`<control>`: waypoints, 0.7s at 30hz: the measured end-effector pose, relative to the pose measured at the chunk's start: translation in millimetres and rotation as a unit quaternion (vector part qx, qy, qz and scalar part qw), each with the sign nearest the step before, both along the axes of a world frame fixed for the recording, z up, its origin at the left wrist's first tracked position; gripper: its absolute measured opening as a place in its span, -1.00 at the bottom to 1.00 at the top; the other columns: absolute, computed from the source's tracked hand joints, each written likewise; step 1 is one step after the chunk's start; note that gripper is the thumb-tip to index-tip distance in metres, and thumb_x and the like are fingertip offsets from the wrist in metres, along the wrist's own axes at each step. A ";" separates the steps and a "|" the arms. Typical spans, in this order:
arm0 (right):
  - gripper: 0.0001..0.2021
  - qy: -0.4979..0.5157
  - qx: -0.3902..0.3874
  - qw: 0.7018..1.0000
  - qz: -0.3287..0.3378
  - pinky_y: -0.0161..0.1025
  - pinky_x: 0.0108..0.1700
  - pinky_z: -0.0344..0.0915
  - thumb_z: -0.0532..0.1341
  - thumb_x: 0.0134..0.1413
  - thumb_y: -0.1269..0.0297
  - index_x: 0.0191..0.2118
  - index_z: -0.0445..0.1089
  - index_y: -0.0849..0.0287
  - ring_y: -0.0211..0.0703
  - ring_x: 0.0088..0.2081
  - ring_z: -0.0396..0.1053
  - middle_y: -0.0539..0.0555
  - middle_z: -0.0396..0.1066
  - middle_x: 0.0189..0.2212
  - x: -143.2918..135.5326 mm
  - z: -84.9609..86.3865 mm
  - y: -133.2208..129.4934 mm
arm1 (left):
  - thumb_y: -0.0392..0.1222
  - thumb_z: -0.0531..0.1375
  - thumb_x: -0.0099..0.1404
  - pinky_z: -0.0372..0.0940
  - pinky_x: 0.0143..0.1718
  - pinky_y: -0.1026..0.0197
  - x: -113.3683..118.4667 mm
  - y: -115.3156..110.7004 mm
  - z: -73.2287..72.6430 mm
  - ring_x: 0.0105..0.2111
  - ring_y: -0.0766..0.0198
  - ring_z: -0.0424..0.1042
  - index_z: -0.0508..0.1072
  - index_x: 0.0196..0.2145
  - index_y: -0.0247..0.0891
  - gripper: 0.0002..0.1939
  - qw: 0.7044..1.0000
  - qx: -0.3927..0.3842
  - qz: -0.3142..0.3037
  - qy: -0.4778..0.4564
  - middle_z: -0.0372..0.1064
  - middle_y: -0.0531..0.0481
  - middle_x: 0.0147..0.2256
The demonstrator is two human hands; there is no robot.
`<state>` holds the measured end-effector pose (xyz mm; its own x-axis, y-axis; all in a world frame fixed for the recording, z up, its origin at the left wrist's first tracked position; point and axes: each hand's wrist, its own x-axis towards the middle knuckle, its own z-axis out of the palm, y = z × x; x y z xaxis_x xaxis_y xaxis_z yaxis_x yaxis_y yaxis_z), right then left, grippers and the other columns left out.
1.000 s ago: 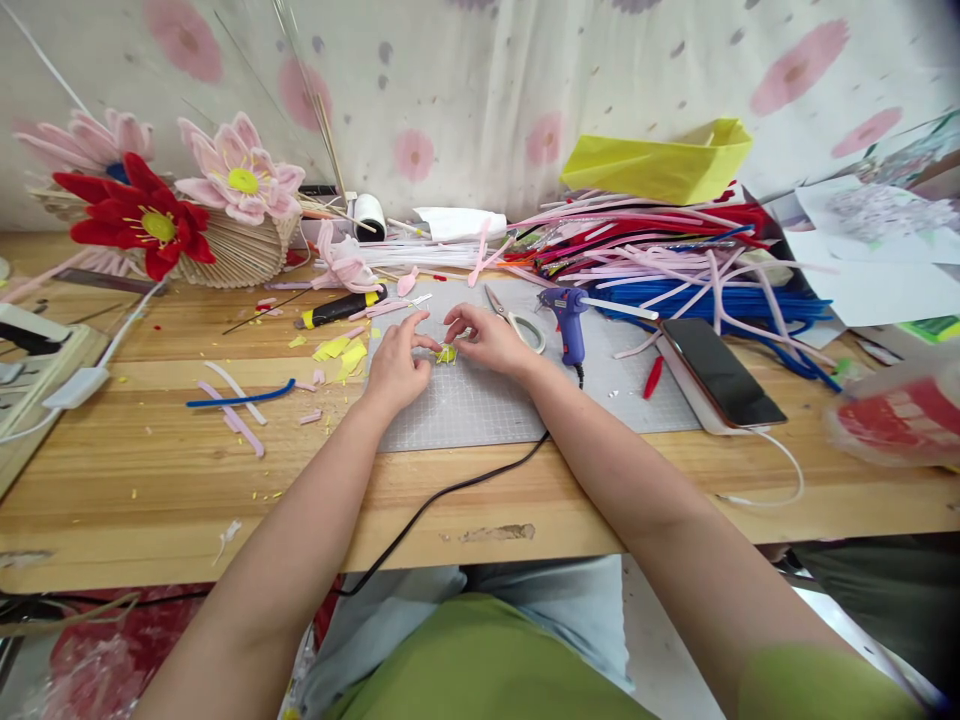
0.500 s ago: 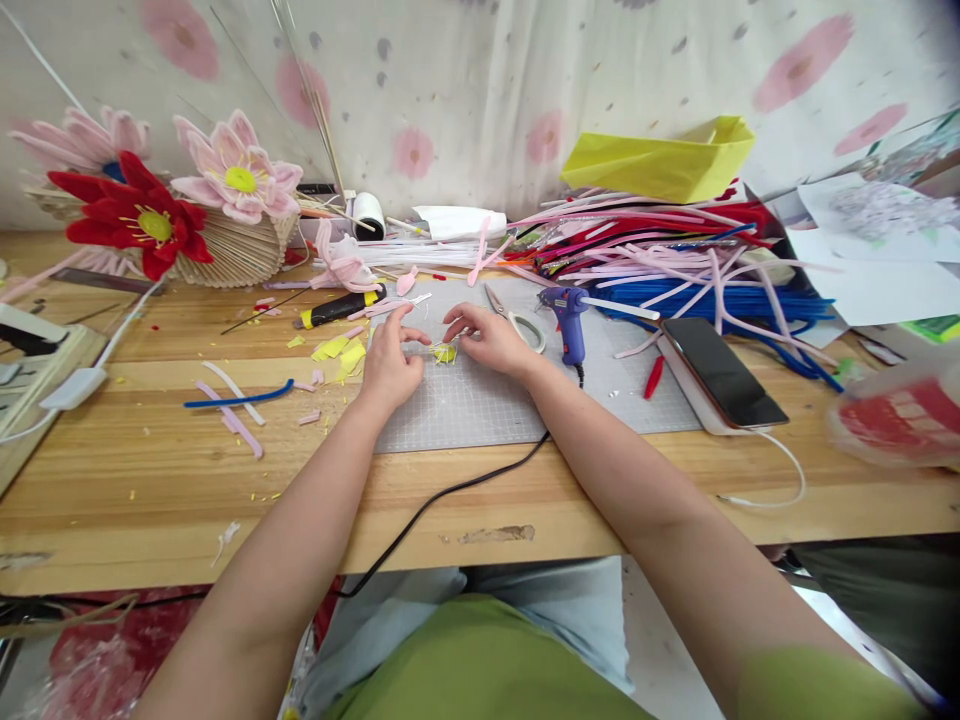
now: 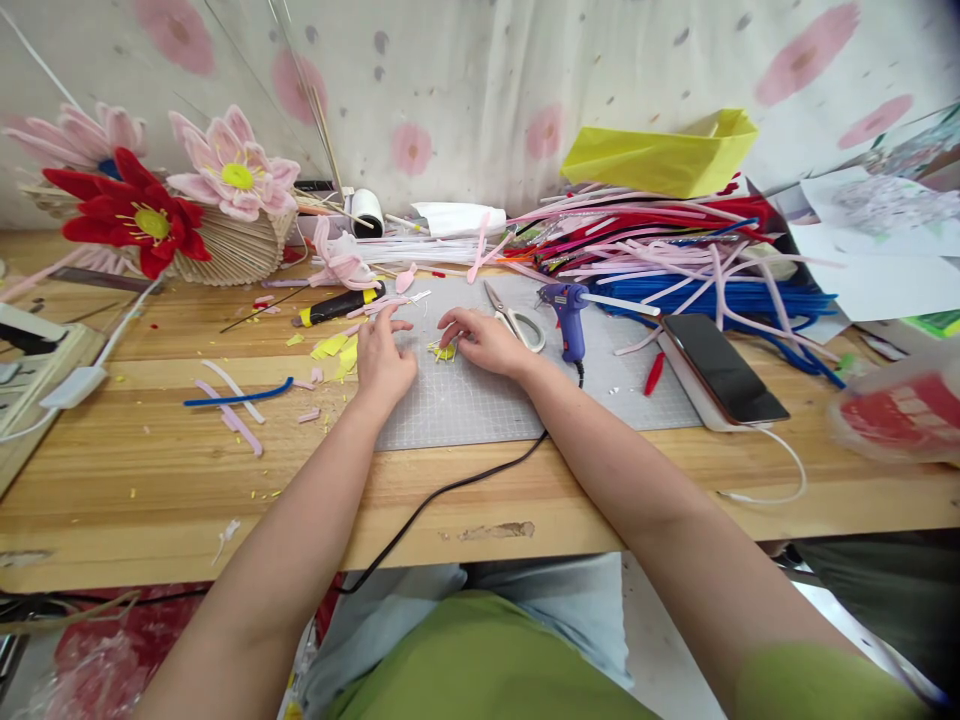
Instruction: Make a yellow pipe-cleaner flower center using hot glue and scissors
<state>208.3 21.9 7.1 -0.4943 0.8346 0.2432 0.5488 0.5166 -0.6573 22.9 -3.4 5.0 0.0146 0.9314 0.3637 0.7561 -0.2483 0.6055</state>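
A small yellow flower centre with thin pale stamens (image 3: 444, 352) lies low over the grey cutting mat (image 3: 450, 410). My right hand (image 3: 487, 342) reaches it from the right, its bent fingers closed at the piece's edge and covering part of it. To the left, my left hand (image 3: 385, 358) is held with fingers apart and nothing in it, a short gap from the flower centre. Yellow scraps (image 3: 334, 347) lie just beyond the left hand. Scissors (image 3: 514, 318) rest behind the right hand, and a purple glue gun (image 3: 565, 315) lies farther right.
A phone (image 3: 724, 368) lies on a white block at the right, by a plastic cup (image 3: 900, 410). Bundled pipe cleaners (image 3: 637, 250) fill the back. Finished fuzzy flowers (image 3: 150, 220) stand back left. A black cord (image 3: 450, 488) crosses the front.
My right hand has shifted slightly left, its fingers coming over the flower centre. My left hand has drawn back a little to the left, away from the piece.
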 end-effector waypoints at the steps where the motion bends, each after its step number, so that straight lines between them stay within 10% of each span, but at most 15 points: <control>1: -0.56 0.005 -0.004 1.000 -0.001 -0.21 -0.13 0.20 -0.03 -0.19 0.60 -0.13 0.27 0.15 -0.16 -0.21 0.35 -0.02 0.54 -0.31 -0.1 0.6 -0.2 | -0.53 0.05 -0.03 0.17 0.09 -0.06 0.0 -0.7 0.9 0.03 0.07 0.24 0.16 0.14 -0.15 -0.26 1.000 0.018 0.016 -0.002 0.41 -0.07 -0.09; 6: -0.57 0.049 -0.029 0.998 -0.022 -0.21 -0.13 0.24 -0.03 -0.20 0.59 -0.14 0.26 0.15 -0.22 -0.28 0.38 -0.02 0.53 -0.29 0.2 2.1 0.0 | -0.54 0.02 -0.04 0.12 0.12 -0.08 0.8 -6.5 9.0 0.03 0.09 0.26 0.17 0.14 -0.16 -0.26 0.994 0.092 0.062 0.011 0.45 -0.02 -0.21; 13: -0.58 0.032 -0.013 0.997 -0.071 -0.22 -0.15 0.23 -0.03 -0.21 0.60 -0.18 0.29 0.14 -0.20 -0.29 0.38 -0.03 0.53 -0.36 1.8 2.0 -0.2 | -0.50 0.01 -0.01 0.14 0.05 -0.03 2.6 -5.5 9.3 -0.11 0.08 0.34 0.30 0.07 -0.25 -0.35 0.993 0.014 -0.092 0.075 0.51 0.02 -0.42; 21: -0.56 0.028 -0.016 0.998 -0.045 -0.22 -0.14 0.23 -0.03 -0.22 0.61 -0.17 0.28 0.14 -0.20 -0.32 0.36 -0.03 0.53 -0.34 0.2 -0.3 -0.1 | -0.41 0.10 0.05 0.08 0.06 -0.04 5.1 -6.6 8.4 -0.07 0.04 0.33 0.25 0.12 -0.24 -0.38 0.987 -0.019 -0.101 0.120 0.52 0.00 -0.34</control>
<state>208.6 21.8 6.8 -0.4023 0.8831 0.2413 0.5539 0.4447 -0.7039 28.0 -10.0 13.4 0.2828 0.9136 0.2921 0.8161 -0.3892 0.4272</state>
